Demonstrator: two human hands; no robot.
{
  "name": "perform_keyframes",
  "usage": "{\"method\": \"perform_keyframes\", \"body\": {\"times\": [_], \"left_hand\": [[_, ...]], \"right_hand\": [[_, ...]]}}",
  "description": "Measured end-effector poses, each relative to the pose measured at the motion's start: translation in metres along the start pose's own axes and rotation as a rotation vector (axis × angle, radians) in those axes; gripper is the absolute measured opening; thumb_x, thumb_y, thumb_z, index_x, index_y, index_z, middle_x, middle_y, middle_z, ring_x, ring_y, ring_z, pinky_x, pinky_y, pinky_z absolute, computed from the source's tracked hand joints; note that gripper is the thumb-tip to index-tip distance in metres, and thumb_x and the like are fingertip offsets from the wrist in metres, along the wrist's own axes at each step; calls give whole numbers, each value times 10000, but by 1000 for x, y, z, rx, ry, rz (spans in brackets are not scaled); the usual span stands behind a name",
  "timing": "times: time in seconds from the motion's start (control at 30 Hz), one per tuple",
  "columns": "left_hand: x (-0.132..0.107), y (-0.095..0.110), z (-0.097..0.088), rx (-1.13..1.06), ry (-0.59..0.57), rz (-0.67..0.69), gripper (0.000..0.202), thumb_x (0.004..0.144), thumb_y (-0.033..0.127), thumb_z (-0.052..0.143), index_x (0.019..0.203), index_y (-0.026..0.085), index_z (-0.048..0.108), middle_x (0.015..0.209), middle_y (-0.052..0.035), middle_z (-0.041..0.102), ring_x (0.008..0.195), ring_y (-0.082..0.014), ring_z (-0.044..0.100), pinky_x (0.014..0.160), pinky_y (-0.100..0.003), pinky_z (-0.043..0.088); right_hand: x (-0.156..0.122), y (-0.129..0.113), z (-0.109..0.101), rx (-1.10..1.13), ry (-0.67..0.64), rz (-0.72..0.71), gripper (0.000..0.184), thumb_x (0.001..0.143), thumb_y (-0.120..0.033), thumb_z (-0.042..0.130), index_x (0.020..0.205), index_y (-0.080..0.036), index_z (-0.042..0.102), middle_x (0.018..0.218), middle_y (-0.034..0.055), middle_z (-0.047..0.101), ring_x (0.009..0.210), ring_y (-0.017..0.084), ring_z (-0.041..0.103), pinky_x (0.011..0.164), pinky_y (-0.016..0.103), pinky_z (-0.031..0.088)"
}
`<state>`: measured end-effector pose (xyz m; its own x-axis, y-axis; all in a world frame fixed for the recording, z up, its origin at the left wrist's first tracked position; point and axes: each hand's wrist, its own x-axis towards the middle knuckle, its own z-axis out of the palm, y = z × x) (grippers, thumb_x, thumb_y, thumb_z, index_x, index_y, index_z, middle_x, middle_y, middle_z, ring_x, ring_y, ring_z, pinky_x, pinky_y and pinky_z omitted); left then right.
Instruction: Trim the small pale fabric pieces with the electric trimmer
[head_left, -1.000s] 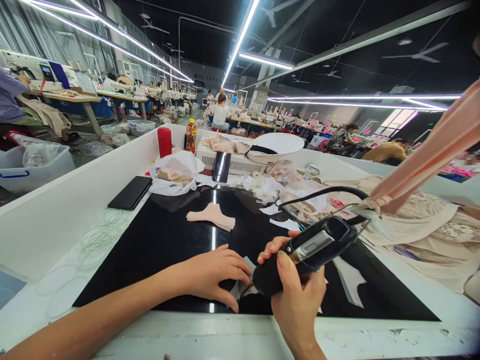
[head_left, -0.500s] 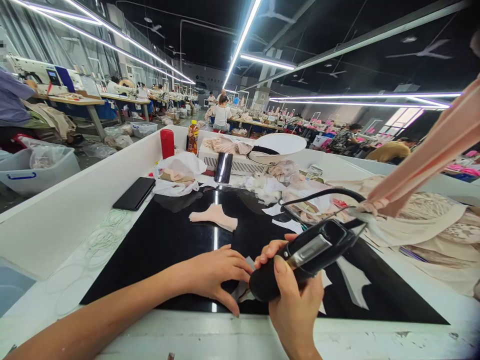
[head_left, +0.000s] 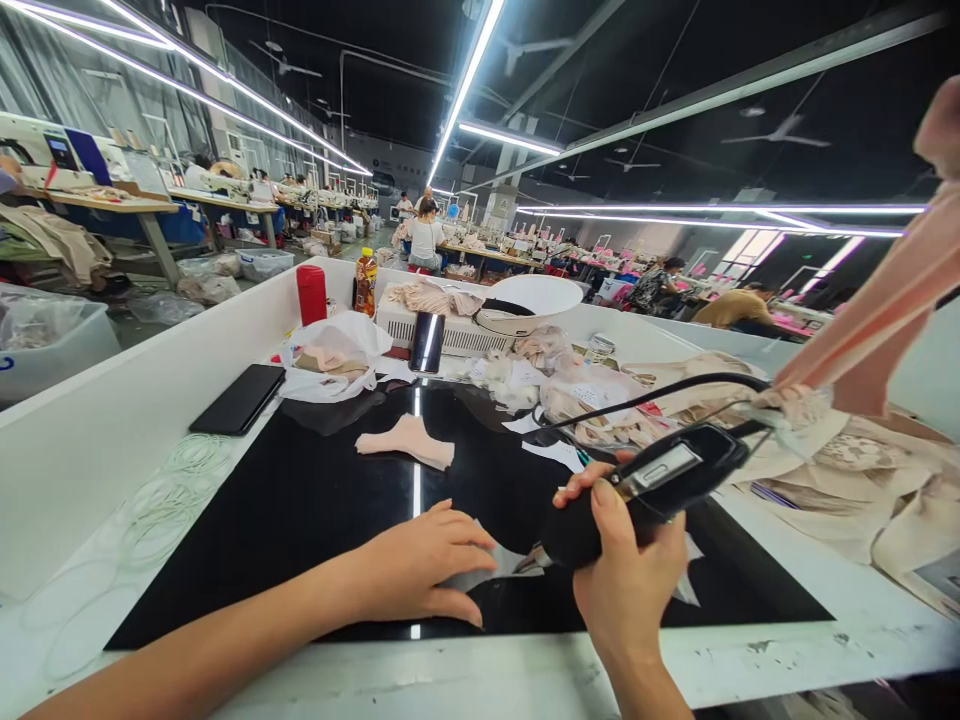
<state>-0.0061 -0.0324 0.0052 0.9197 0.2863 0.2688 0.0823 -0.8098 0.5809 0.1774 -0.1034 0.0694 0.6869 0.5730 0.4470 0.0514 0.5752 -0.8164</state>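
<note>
My right hand [head_left: 626, 570] is wrapped round a black corded hand tool [head_left: 664, 475] with a silver panel on top. The tool's metal tip [head_left: 531, 562] points left, low over a black board [head_left: 300, 530]. My left hand [head_left: 435, 565] rests with fingers outstretched on a thin greyish-white cut piece [head_left: 506, 562], near that tip. Most of this piece lies hidden under the hand. Farther back on the board lies a pale pink fabric piece [head_left: 406, 441]. A twisted pink cloth strip [head_left: 862, 310] hangs by the tool's cord end at the right.
White paper pieces [head_left: 553, 455] lie behind the tool. Beige fabric [head_left: 862, 500] is heaped at the right. At the left are a black tablet-like slab [head_left: 238, 399] and pale green elastic loops [head_left: 169, 495]. A plastic bag [head_left: 337, 350], red flask [head_left: 311, 294] and bottle [head_left: 365, 282] stand behind.
The tool in my right hand has moved to the right, away from my left hand, so its metal tip shows. The whole view has also shifted somewhat.
</note>
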Motion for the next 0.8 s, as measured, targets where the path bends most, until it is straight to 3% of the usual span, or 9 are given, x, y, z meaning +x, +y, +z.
{"method": "perform_keyframes", "body": {"times": [0.17, 0.47, 0.8], "left_hand": [[0, -2, 7, 97, -42, -14, 404, 957, 479, 682, 1299, 265, 665, 1369, -112, 623, 1265, -314, 571, 1154, -537, 328], [-2, -4, 8, 83, -34, -25, 379, 938, 453, 716, 1287, 307, 686, 1396, -95, 610, 1292, -316, 556, 1181, -602, 279], [-2, -1, 4, 70, -26, -20, 418, 910, 469, 743, 1300, 330, 679, 1387, -95, 617, 1283, -306, 567, 1191, -571, 262]], "right_hand": [[-4, 8, 0, -24, -12, 25, 351, 827, -323, 807, 1091, -247, 590, 834, -29, 647, 650, 146, 611, 634, 324, 544], [-8, 11, -1, -66, -41, -4, 330, 838, -331, 789, 1087, -246, 590, 829, -34, 658, 638, 140, 624, 626, 319, 548], [-7, 11, 0, -90, -54, 5, 303, 828, -334, 775, 1046, -231, 592, 810, -29, 665, 610, 143, 632, 611, 328, 552]]}}
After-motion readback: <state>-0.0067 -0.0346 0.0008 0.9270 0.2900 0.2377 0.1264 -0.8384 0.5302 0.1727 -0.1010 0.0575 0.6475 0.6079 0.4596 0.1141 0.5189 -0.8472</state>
